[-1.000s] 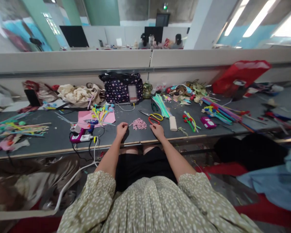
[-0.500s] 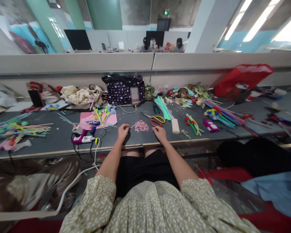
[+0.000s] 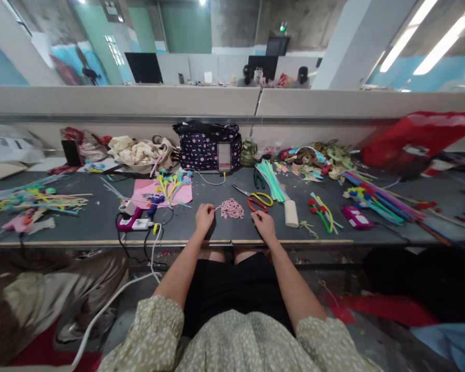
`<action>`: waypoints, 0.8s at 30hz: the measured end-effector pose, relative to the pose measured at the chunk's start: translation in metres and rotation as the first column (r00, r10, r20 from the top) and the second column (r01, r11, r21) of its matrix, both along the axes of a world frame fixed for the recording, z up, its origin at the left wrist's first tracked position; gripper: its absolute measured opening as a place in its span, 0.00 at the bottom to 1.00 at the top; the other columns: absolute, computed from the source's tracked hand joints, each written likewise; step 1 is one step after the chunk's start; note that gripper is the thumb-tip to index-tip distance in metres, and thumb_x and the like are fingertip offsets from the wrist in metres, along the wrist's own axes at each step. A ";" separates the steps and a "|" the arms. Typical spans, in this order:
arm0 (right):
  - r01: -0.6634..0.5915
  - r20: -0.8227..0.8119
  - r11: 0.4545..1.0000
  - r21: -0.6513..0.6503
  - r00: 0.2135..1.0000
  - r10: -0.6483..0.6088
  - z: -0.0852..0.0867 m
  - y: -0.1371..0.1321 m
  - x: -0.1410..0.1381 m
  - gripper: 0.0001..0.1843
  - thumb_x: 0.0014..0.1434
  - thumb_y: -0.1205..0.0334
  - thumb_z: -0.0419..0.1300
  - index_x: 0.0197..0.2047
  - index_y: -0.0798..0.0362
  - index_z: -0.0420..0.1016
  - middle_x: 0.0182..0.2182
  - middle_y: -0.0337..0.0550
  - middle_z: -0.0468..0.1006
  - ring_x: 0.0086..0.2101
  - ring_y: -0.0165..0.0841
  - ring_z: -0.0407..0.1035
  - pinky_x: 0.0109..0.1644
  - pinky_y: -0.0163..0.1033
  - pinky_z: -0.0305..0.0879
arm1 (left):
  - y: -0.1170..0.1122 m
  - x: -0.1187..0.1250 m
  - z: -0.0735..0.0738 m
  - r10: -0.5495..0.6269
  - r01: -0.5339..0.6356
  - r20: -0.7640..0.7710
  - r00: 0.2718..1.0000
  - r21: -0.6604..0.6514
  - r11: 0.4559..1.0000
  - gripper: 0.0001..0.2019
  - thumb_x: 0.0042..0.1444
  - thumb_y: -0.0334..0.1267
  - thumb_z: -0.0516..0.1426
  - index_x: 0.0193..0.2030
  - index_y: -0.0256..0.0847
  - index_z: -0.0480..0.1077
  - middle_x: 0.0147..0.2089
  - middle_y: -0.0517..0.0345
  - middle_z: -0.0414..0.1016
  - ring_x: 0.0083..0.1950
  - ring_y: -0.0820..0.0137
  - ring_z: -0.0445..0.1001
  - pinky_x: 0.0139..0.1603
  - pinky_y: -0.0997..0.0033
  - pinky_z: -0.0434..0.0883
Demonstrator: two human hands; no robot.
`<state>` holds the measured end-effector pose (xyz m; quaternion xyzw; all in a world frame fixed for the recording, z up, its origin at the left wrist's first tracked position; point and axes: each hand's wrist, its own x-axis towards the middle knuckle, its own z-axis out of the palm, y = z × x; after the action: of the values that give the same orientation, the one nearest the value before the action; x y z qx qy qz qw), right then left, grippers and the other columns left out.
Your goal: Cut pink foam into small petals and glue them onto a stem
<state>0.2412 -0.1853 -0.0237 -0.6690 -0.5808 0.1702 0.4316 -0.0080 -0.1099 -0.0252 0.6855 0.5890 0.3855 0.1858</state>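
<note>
A small heap of short pink pieces [image 3: 232, 208] lies on the dark table between my two hands. My left hand [image 3: 205, 218] rests at its left side, thumb and fingers pinched together. A thin pale bit shows at those fingertips, too small to name. On the heap's right, my right hand [image 3: 264, 226] is closed with the fingertips together; whatever they hold, if anything, is hidden. Just beyond it lie scissors [image 3: 259, 202] with one red and one yellow handle loop, blades pointing away to the left. The right fingertips are close to the red loop; contact is unclear.
Left are a pink sheet [image 3: 143, 187] with yellow and blue pipe-cleaner pieces, and a purple power strip [image 3: 129, 222] with cables. Right are green pipe cleaners [image 3: 272, 181], a cream cylinder [image 3: 291, 214] and a purple box [image 3: 356, 217]. A dotted bag [image 3: 197, 147] stands behind.
The head view has shifted, so the table's things appear further right and slightly lower. Both hands stay beside the pink heap, their fingers closed as before.
</note>
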 end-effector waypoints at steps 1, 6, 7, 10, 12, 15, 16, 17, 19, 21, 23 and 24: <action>-0.003 -0.007 1.000 0.001 1.000 0.003 0.001 -0.001 0.000 0.23 0.57 0.43 0.51 0.29 0.53 0.74 0.17 0.37 0.70 0.23 0.31 0.63 0.29 0.33 0.55 | -0.003 0.003 0.001 -0.006 0.006 -0.039 0.999 -0.002 1.000 0.08 0.52 0.31 0.54 0.36 0.40 0.74 0.38 0.53 0.73 0.40 0.67 0.71 0.43 0.69 0.66; -0.030 -0.038 1.000 0.003 0.999 0.030 0.001 -0.002 0.000 0.23 0.57 0.42 0.52 0.29 0.53 0.75 0.17 0.37 0.70 0.22 0.30 0.64 0.30 0.33 0.57 | -0.007 0.008 0.001 -0.071 0.071 0.033 0.997 0.013 0.997 0.09 0.54 0.31 0.54 0.38 0.41 0.74 0.39 0.54 0.75 0.40 0.67 0.72 0.43 0.69 0.66; -0.037 -0.048 0.999 0.003 0.998 0.038 0.000 -0.001 0.001 0.23 0.57 0.42 0.52 0.30 0.54 0.75 0.17 0.37 0.70 0.21 0.30 0.64 0.29 0.33 0.58 | -0.004 0.006 0.001 -0.052 0.050 0.092 0.994 0.024 0.998 0.09 0.53 0.30 0.54 0.38 0.40 0.74 0.39 0.54 0.76 0.39 0.68 0.72 0.43 0.69 0.67; -0.045 -0.078 0.999 0.013 0.996 0.045 -0.003 0.004 0.002 0.26 0.57 0.40 0.50 0.31 0.55 0.75 0.17 0.38 0.70 0.20 0.30 0.65 0.27 0.33 0.59 | 0.010 -0.007 0.000 0.048 -0.064 0.252 0.967 0.055 0.996 0.10 0.52 0.29 0.53 0.39 0.38 0.73 0.39 0.54 0.76 0.37 0.69 0.72 0.42 0.69 0.67; -0.030 -0.082 0.999 0.027 0.996 0.032 -0.005 0.009 0.003 0.28 0.57 0.39 0.49 0.32 0.56 0.75 0.17 0.38 0.71 0.20 0.31 0.65 0.27 0.33 0.60 | 0.020 -0.018 0.002 0.104 -0.127 0.316 0.943 0.053 0.990 0.10 0.51 0.30 0.53 0.39 0.38 0.73 0.38 0.55 0.76 0.35 0.70 0.71 0.41 0.69 0.68; 0.021 -0.057 0.999 0.048 0.998 -0.018 -0.003 0.019 0.005 0.26 0.58 0.42 0.49 0.36 0.56 0.75 0.21 0.41 0.74 0.23 0.32 0.68 0.30 0.34 0.62 | 0.032 -0.028 0.004 0.138 -0.170 0.376 0.916 0.052 0.984 0.09 0.50 0.31 0.54 0.38 0.37 0.73 0.36 0.55 0.75 0.33 0.70 0.70 0.39 0.69 0.67; 0.043 -0.039 0.998 0.054 0.998 -0.041 -0.001 0.023 0.006 0.25 0.59 0.43 0.49 0.37 0.56 0.76 0.23 0.42 0.75 0.25 0.32 0.69 0.31 0.34 0.62 | 0.035 -0.029 0.004 0.134 -0.173 0.391 0.911 0.065 0.983 0.09 0.50 0.31 0.54 0.38 0.37 0.73 0.37 0.55 0.75 0.34 0.70 0.70 0.39 0.69 0.67; 0.068 -0.017 0.996 0.059 0.998 -0.067 0.002 0.027 0.009 0.24 0.59 0.44 0.49 0.38 0.55 0.76 0.25 0.42 0.77 0.27 0.32 0.69 0.32 0.35 0.62 | 0.037 -0.029 0.005 0.131 -0.176 0.405 0.905 0.077 0.981 0.09 0.50 0.31 0.54 0.38 0.38 0.72 0.37 0.55 0.75 0.35 0.69 0.71 0.40 0.69 0.67; 0.109 0.037 0.992 0.063 0.993 -0.112 0.008 0.038 0.016 0.21 0.58 0.47 0.51 0.40 0.54 0.76 0.29 0.43 0.78 0.29 0.33 0.70 0.34 0.35 0.62 | 0.040 -0.026 0.005 0.125 -0.187 0.425 0.896 0.106 0.977 0.10 0.50 0.32 0.54 0.39 0.38 0.72 0.38 0.55 0.74 0.37 0.69 0.71 0.41 0.69 0.67; 0.147 0.098 0.987 0.065 0.983 -0.153 0.017 0.049 0.028 0.19 0.58 0.51 0.51 0.41 0.53 0.76 0.32 0.44 0.78 0.31 0.33 0.70 0.36 0.35 0.62 | 0.043 -0.020 0.008 0.131 -0.206 0.433 0.892 0.131 0.970 0.11 0.50 0.31 0.54 0.42 0.39 0.71 0.39 0.55 0.73 0.38 0.69 0.70 0.41 0.69 0.67; 0.188 0.165 0.980 0.067 0.966 -0.197 0.027 0.059 0.046 0.17 0.58 0.54 0.52 0.43 0.53 0.75 0.35 0.45 0.79 0.34 0.34 0.70 0.38 0.36 0.63 | 0.047 -0.013 0.012 0.141 -0.231 0.429 0.892 0.165 0.959 0.13 0.50 0.31 0.55 0.44 0.40 0.70 0.41 0.55 0.72 0.38 0.69 0.69 0.41 0.68 0.67; 0.213 0.200 0.975 0.066 0.954 -0.223 0.033 0.063 0.056 0.16 0.58 0.55 0.52 0.43 0.53 0.75 0.36 0.46 0.79 0.35 0.34 0.70 0.39 0.36 0.62 | 0.049 -0.010 0.014 0.150 -0.248 0.422 0.894 0.186 0.951 0.14 0.50 0.31 0.55 0.45 0.40 0.69 0.43 0.54 0.71 0.38 0.69 0.69 0.41 0.68 0.67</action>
<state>0.2968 -0.1222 0.0090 -0.7332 -0.5486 0.0386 0.3999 -0.0182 -0.0609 -0.0109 0.5440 0.5557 0.6024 0.1799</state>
